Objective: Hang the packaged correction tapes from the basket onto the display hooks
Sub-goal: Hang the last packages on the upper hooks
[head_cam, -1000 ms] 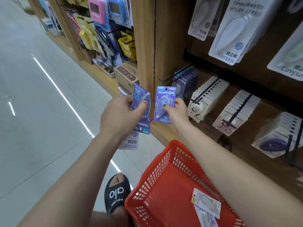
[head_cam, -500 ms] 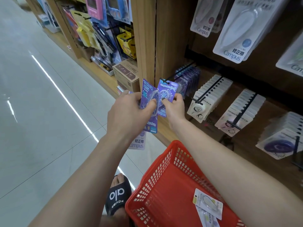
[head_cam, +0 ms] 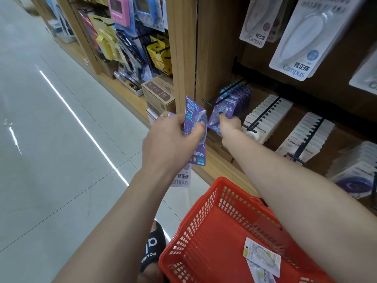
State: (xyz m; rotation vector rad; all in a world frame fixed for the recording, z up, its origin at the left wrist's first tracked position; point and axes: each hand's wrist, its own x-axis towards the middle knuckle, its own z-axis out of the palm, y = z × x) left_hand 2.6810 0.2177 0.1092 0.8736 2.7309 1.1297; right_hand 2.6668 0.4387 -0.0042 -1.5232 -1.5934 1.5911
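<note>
My right hand (head_cam: 229, 124) grips a purple correction tape pack (head_cam: 221, 112) and holds its top on the black display hook (head_cam: 214, 103), in front of a row of matching purple packs (head_cam: 239, 99). My left hand (head_cam: 173, 139) grips a few more packs, a purple one (head_cam: 194, 127) in front and a white Campus one (head_cam: 181, 177) hanging below. The red basket (head_cam: 204, 231) sits low at the right, under my right forearm. Two white-and-green packs (head_cam: 262, 256) lie in it.
Rows of white packs (head_cam: 263, 119) hang on hooks to the right, larger white Campus packs (head_cam: 299, 43) above. A wooden upright (head_cam: 183, 58) divides this bay from the coloured goods (head_cam: 126, 37) at the left. Cardboard boxes (head_cam: 159, 94) stand on the low ledge. Tiled aisle floor (head_cam: 51, 160) at left.
My right hand has carried its purple pack up and to the right, from beside the left hand onto the hook. My left hand stayed about where it was.
</note>
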